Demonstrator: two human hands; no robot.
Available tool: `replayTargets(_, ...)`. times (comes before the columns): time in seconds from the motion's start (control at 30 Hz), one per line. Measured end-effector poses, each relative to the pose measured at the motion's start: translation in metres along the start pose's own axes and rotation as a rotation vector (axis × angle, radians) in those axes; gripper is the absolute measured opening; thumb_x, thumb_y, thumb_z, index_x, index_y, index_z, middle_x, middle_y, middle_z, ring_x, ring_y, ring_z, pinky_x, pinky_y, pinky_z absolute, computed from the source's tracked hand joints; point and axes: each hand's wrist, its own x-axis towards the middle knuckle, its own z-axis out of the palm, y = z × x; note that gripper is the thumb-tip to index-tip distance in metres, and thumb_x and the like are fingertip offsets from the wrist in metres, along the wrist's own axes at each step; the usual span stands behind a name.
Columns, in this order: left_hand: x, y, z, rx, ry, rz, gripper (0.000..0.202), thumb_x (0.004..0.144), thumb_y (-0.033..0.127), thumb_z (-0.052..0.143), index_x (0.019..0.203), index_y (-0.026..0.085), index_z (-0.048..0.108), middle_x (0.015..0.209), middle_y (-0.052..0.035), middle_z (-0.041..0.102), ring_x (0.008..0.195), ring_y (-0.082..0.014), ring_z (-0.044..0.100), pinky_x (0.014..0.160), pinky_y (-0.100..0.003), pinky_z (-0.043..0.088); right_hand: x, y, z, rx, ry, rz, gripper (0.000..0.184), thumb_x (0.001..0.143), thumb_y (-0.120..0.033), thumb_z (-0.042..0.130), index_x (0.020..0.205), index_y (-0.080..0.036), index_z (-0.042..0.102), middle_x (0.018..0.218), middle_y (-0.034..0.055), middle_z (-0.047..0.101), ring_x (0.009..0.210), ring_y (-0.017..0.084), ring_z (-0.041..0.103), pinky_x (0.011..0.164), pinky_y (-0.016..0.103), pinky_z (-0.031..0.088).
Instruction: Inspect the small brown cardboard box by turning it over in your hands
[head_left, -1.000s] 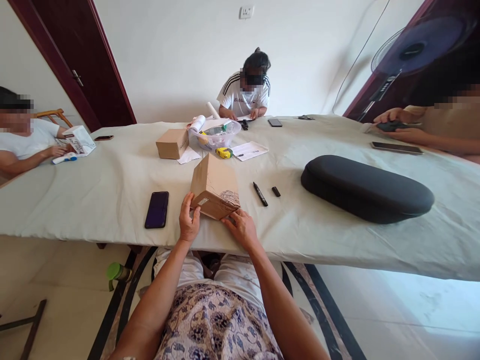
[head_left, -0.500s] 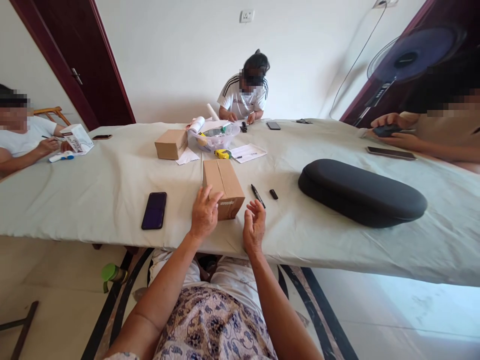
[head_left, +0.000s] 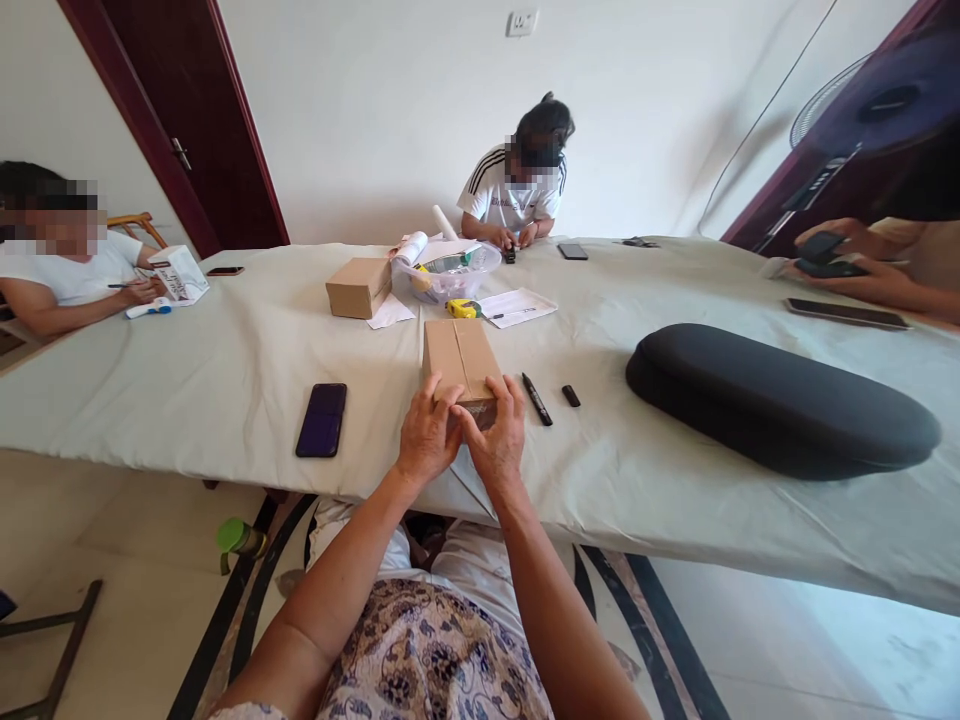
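A brown cardboard box (head_left: 460, 352) lies on the cloth-covered table in front of me. At its near left corner is my left hand (head_left: 430, 435), fingertips on the top edge and thumb against the near end. My right hand (head_left: 496, 428) grips the near right corner the same way, and the two thumbs almost meet at the near face. My hands hide most of that face. Just right of the box lie an uncapped black marker (head_left: 537, 399) and its black cap (head_left: 571, 396).
A dark phone (head_left: 321, 420) lies to the left, a long black case (head_left: 780, 400) to the right. Beyond are another cardboard box (head_left: 359, 287), a yellow tape measure (head_left: 465, 309), a paper sheet (head_left: 519, 307) and a filled plastic basket (head_left: 448, 285). Several people sit around the table (head_left: 225, 400).
My right hand has moved from beside the box onto its near right corner. My left hand has shifted down to the near left corner. The view has turned slightly left.
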Motion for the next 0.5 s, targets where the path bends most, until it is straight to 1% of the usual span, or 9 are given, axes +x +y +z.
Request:
replayTargets(0.1,0.0,0.0,0.0,-0.009,-0.015,0.003,0.048,0.09,0.022,0.057,0.136,0.025,0.046,0.154,-0.015,0.035,0.137,-0.0312,0.044,0.108,-0.049,0.045,0.002,0.004,-0.001,0.007,0.022,0.0,0.044,0.087,-0.053,0.062,0.12,-0.023,0.061,0.136,0.0152,0.053,0.127,0.03,0.053,0.106,0.05,0.045)
replayTargets(0.23,0.0,-0.001,-0.001,-0.019,-0.037,0.002,0.053,0.086,0.015,0.058,0.137,0.024,0.046,0.156,-0.0146,0.033,0.139,-0.0315,0.042,0.11,-0.049,0.044,0.009,0.011,-0.011,0.046,0.007,-0.043,0.035,0.092,-0.05,0.057,0.113,-0.024,0.067,0.128,0.0123,0.06,0.12,0.027,0.057,0.104,0.047,0.047)
replayTargets(0.37,-0.002,-0.002,-0.002,-0.012,-0.049,0.014,0.056,0.085,0.015,0.059,0.138,0.025,0.045,0.156,-0.0145,0.032,0.141,-0.032,0.04,0.11,-0.051,0.043,0.014,0.016,-0.019,0.086,-0.029,-0.041,0.034,0.097,-0.045,0.047,0.109,-0.025,0.071,0.121,0.0099,0.064,0.116,0.025,0.06,0.104,0.047,0.047)
replayTargets(0.5,-0.007,-0.001,-0.004,-0.007,-0.02,0.043,0.052,0.087,0.016,0.057,0.138,0.025,0.046,0.155,-0.0136,0.033,0.142,-0.0304,0.038,0.111,-0.051,0.043,0.01,0.014,-0.024,0.137,-0.016,-0.049,0.032,0.098,-0.042,0.047,0.108,-0.025,0.072,0.12,0.0093,0.065,0.116,0.024,0.059,0.105,0.047,0.046)
